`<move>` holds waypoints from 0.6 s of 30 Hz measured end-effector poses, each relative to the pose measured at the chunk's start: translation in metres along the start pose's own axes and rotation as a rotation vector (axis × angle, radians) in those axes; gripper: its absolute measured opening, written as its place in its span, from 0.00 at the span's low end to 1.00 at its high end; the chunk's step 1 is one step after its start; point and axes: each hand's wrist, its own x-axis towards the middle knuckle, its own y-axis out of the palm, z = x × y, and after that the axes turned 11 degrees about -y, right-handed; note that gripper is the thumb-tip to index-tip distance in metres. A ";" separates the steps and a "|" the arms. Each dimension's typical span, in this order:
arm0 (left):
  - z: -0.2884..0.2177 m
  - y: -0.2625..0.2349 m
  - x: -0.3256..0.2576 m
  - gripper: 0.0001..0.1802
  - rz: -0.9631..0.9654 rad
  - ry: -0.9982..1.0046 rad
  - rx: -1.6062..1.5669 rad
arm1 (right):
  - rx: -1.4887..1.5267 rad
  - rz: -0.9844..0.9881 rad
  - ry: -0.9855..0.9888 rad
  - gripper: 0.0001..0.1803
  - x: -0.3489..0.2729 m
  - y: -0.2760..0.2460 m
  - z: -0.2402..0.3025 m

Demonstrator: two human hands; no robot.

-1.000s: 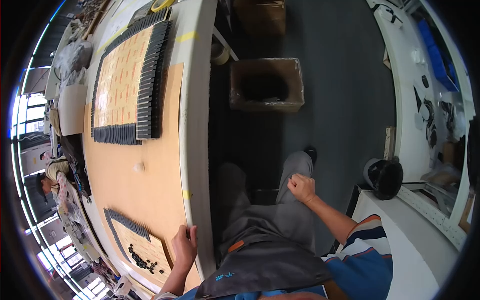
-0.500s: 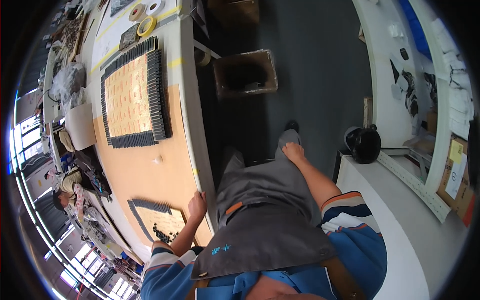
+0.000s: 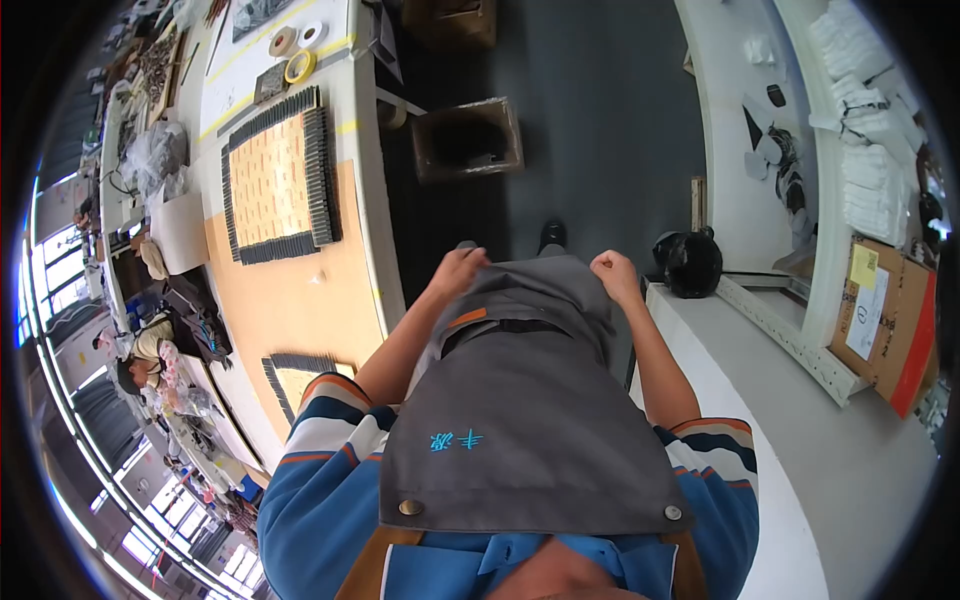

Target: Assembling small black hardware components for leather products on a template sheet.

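Note:
Both my hands are raised in front of my waist, at either side of the lower part of the grey apron (image 3: 540, 400) that I wear. At the apron's upper left edge, the fingers of my left hand (image 3: 462, 272) are curled in and slightly smeared. My right hand (image 3: 614, 275) is closed in a fist beside the apron's right edge. I cannot make out whether either one grips the cloth. On the workbench to my left lies a rectangular panel (image 3: 268, 185) with tan backing paper, bordered by rows of black strips. A smaller similar panel (image 3: 295, 385) is partly hidden by my left sleeve.
Tape rolls (image 3: 300, 67) and a dark block (image 3: 270, 84) sit at the workbench's far end. An open carton (image 3: 470, 170) stands on the dark floor ahead. To the right are a black rounded object (image 3: 690, 263), a shelf frame and a cardboard box (image 3: 885, 320).
My left hand has left the bench edge and moved right, in front of my waist. My right hand has risen slightly and shifted right. The bench view has shifted as my body turned.

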 end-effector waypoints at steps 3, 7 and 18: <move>-0.062 0.042 -0.011 0.17 0.318 0.008 -0.313 | 0.242 0.137 0.012 0.09 -0.009 -0.002 0.060; -0.113 0.067 -0.014 0.16 0.451 0.069 -0.380 | 0.744 0.265 0.096 0.13 -0.013 0.006 0.132; -0.172 0.047 0.012 0.15 0.600 0.155 -0.232 | 0.767 -0.004 0.154 0.16 0.022 0.035 0.168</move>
